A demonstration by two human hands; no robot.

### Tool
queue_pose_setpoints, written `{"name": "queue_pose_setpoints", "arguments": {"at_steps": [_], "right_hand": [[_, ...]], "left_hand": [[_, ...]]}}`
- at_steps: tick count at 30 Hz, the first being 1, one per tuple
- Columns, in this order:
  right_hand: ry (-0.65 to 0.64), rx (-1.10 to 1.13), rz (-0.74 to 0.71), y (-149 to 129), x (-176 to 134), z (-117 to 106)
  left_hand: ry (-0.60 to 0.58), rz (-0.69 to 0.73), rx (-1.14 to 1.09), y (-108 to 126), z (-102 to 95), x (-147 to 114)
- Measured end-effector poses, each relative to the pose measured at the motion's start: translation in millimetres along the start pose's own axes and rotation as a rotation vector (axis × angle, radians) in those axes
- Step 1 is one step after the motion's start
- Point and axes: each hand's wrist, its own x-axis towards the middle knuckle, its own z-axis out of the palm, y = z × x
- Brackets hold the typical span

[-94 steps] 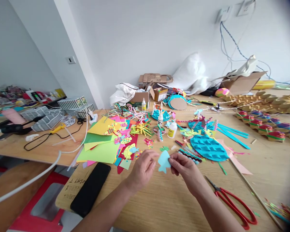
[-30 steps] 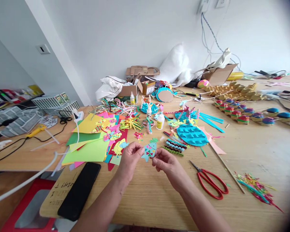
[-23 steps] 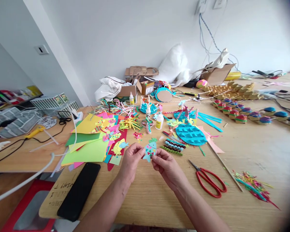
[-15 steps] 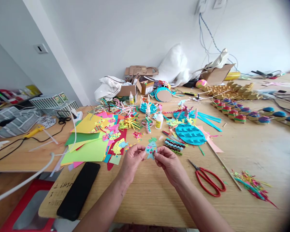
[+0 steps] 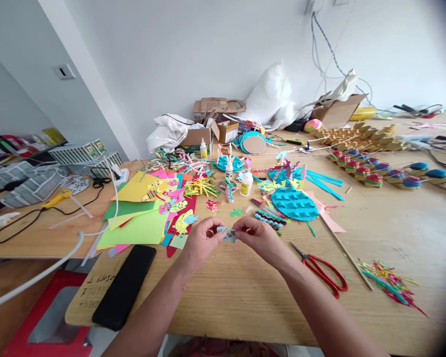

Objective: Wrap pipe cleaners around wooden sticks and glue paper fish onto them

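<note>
A small light-blue paper fish [image 5: 228, 233] with coloured triangles on it is pinched between both hands, above the front of the table. My left hand [image 5: 204, 240] grips its left end between thumb and fingers. On the other side my right hand [image 5: 254, 238] pinches its right end. The fingers cover parts of the fish. Just beyond the hands lies a green paper cutout [image 5: 236, 212]. Left of my left hand are a yellow paper fish [image 5: 181, 224] and a blue one [image 5: 191, 218] on the paper sheets. Red-handled scissors [image 5: 325, 271] rest to the right of my right hand.
Coloured paper sheets [image 5: 130, 230] and a black phone [image 5: 124, 287] lie on the left. Glue bottles [image 5: 246, 184] stand behind the hands. To the right are a blue scaled oval [image 5: 295, 203], a wooden stick [image 5: 345, 250] and colourful paper shreds [image 5: 390, 282]. Cardboard boxes [image 5: 196, 136] sit near the wall.
The paper fish has turned from upright to sideways between my hands, and now looks narrower. The green cutout behind it shows apart from it. The view has shifted slightly.
</note>
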Motion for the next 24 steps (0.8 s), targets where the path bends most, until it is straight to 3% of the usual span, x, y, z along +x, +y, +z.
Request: {"name": "queue_pose_setpoints", "arguments": {"at_steps": [2, 4, 7, 10, 16, 18, 21, 24], "right_hand": [[0.035, -0.156, -0.061, -3, 3, -2], [0.1, -0.166, -0.081, -3, 4, -3], [0.156, -0.022, -0.037, 2, 0, -1], [0.112, 0.125, 0.029, 9, -7, 7], [0.181, 0.296, 0.095, 18, -11, 24], [0.226, 0.205, 0.055, 19, -12, 23], [0.254, -0.17, -0.118, 24, -18, 16], [0.151, -0.594, -0.289, 34, -25, 12]], "left_hand": [[0.019, -0.006, 0.086, -2, -0.6, 2], [0.045, -0.034, 0.064, -5, -1.5, 3], [0.115, -0.105, -0.103, -5, -3.0, 1], [0.171, -0.137, -0.266, -5, -1.2, -1], [0.085, -0.112, -0.301, -15, 11.2, -3], [0.092, -0.069, -0.218, -21, 10.2, -3], [0.177, 0.047, 0.017, -28, 2.3, -2], [0.17, 0.215, 0.313, -33, -4.0, -3]]}}
